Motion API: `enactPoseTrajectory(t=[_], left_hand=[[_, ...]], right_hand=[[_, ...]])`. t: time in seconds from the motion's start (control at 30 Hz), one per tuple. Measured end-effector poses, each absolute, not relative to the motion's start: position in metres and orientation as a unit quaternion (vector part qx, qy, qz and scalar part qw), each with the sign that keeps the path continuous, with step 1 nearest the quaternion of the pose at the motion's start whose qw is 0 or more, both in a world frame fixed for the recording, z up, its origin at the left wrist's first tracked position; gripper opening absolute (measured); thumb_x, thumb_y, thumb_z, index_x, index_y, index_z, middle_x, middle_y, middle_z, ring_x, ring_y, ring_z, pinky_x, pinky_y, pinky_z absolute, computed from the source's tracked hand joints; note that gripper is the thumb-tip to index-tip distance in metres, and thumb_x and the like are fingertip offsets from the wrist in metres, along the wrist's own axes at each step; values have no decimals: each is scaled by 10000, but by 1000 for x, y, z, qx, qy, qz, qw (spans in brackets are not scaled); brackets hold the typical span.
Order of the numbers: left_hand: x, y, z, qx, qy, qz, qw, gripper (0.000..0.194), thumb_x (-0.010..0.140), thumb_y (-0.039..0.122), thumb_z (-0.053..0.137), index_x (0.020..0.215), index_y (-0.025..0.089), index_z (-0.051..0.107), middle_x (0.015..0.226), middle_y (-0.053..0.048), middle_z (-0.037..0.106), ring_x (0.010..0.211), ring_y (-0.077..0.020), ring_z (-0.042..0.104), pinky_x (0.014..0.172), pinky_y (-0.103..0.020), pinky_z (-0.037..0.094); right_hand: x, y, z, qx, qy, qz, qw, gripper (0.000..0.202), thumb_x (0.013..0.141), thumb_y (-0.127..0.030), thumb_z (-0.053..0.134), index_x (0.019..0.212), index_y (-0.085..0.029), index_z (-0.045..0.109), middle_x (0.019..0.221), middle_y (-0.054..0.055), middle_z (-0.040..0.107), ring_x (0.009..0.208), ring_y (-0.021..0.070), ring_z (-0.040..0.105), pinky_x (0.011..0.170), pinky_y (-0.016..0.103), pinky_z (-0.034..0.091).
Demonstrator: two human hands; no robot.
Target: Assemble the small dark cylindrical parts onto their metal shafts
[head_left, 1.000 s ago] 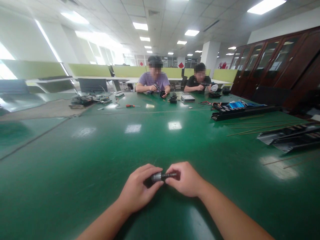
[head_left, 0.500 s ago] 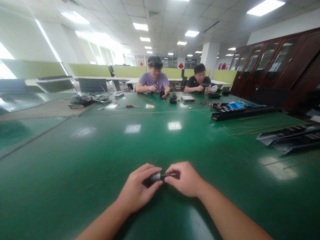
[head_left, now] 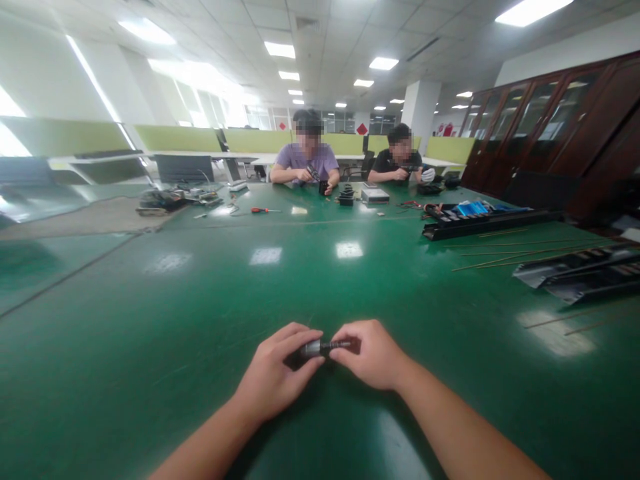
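Observation:
Between my hands, just above the green table (head_left: 225, 287) or resting on it, lies a small cylindrical metal part (head_left: 313, 348), silver with a dark end and a thin stepped shaft (head_left: 336, 345) pointing right. It looks like a small motor, though blur hides its exact kind. My left hand (head_left: 275, 370) curls around the cylinder, thumb on the near side and fingers on the far side. With thumb and fingertips, my right hand (head_left: 373, 353) grips the shaft, whose tip is partly covered by the fingers.
Across the table, two people (head_left: 306, 160) (head_left: 399, 160) handle dark tools or parts. A red-handled screwdriver (head_left: 265, 211) lies at the far side. Black metal channels (head_left: 480, 223) (head_left: 580, 273) and thin rods (head_left: 530, 250) are on the right; cluttered parts (head_left: 175, 199) lie at the back left.
My hands keep the same hold, with hardly any movement. The co-worker in purple has tipped a black part more upright and lowered their head slightly.

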State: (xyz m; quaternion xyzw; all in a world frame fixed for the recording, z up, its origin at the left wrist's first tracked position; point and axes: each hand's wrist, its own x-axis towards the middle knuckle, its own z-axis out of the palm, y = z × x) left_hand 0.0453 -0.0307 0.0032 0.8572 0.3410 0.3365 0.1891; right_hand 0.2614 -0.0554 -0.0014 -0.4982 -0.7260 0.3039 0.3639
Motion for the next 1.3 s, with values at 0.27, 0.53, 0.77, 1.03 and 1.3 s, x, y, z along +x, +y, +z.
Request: enactPoseTrajectory(t=[0.27,0.53,0.77,1.03,1.3], left_hand=[[45,-29,0,858,340,338,185,247,879,265,654,1121,229,687,1044,-62,666,945,-184,641,838,-284,536],[44,-28,-1,857,332,350,183,250,876,249,658,1125,245,682,1038,-42,666,942,-168,639,838,-268,530],[45,-28,-2,856,337,346,184,257,876,252,660,1132,247,680,1036,-42,668,942,-170,640,834,-266,532],[46,-28,0,855,341,346,181,246,874,255,661,1118,243,690,1027,-44,675,927,-170,647,823,-264,538],[46,-27,0,853,340,349,185,237,870,260,665,1104,234,698,1015,-49,682,917,-172,652,819,-269,541]], right_hand=[[261,-55,-1,-499,-725,303,366,101,794,-244,693,855,-192,756,747,13,719,655,146,612,616,236,435],[262,-56,-1,-495,-723,305,374,91,788,-232,693,836,-185,754,724,10,706,637,140,601,597,228,422],[262,-54,-3,-496,-722,301,378,98,791,-254,701,834,-187,758,736,14,712,644,144,607,599,230,424],[262,-55,-3,-506,-720,294,373,109,800,-270,697,842,-192,761,727,13,709,633,142,598,595,234,419],[262,-55,-4,-509,-720,287,374,104,800,-276,698,835,-198,757,717,5,702,621,135,588,581,230,407]])
